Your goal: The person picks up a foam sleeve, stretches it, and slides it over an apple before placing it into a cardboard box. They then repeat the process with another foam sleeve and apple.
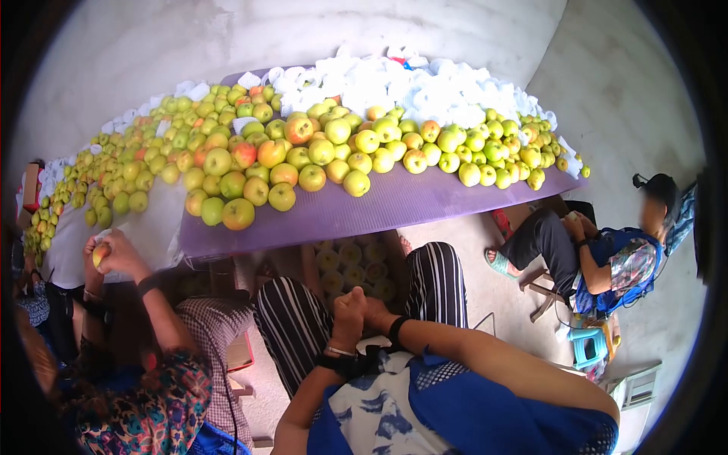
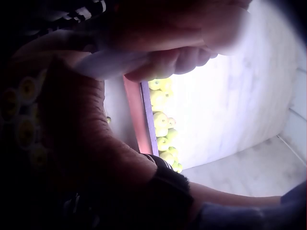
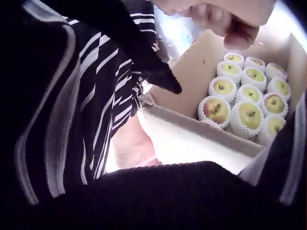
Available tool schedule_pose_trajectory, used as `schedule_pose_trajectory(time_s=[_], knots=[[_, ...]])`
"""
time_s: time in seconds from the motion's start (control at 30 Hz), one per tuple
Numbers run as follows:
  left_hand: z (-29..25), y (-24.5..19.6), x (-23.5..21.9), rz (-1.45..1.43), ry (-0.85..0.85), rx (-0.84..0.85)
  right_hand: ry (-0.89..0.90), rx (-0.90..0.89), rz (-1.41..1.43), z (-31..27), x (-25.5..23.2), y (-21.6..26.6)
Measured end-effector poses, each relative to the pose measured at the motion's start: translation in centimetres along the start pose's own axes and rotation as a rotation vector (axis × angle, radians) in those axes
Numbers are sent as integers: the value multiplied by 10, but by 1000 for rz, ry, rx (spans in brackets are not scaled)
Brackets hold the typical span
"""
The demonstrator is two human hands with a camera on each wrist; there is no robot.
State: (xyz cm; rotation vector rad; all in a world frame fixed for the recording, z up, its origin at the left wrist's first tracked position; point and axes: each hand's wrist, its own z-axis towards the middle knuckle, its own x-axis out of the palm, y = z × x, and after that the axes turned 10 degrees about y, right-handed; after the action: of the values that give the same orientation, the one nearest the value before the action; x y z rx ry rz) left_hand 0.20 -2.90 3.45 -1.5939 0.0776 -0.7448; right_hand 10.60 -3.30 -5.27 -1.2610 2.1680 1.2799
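Note:
Above the lap, the left hand (image 1: 349, 314) and right hand (image 1: 373, 312) are held close together. The left wrist view shows the left hand's bent fingers (image 2: 168, 63) above the right hand (image 2: 91, 115), with a blurred whitish thing (image 2: 112, 63) between them; what it is, and which hand holds it, cannot be told. Curled fingers (image 3: 216, 19) show at the top of the right wrist view, over an open carton (image 3: 192, 108) of apples in white foam nets (image 3: 249, 115). The inner sides of both hands are hidden in the head view.
Beyond the knees, a purple-covered table (image 1: 334, 220) bears many loose apples (image 1: 239, 214) and a heap of white foam nets (image 1: 425, 87). At left a person (image 1: 144, 379) holds an apple (image 1: 100, 254). Another person (image 1: 622, 265) sits at right near a teal stool (image 1: 588, 347).

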Motion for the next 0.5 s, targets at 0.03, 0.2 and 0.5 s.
schedule_pose_trajectory(time_s=[0.03, 0.2, 0.5], knots=[[-1, 1, 0, 47, 4, 2, -12, 11, 50, 2, 2, -2], [-2, 2, -1, 32, 41, 21, -18, -12, 83, 7, 6, -8], [-1, 3, -1, -43, 106, 33, -44, -56, 17, -11, -6, 5]])
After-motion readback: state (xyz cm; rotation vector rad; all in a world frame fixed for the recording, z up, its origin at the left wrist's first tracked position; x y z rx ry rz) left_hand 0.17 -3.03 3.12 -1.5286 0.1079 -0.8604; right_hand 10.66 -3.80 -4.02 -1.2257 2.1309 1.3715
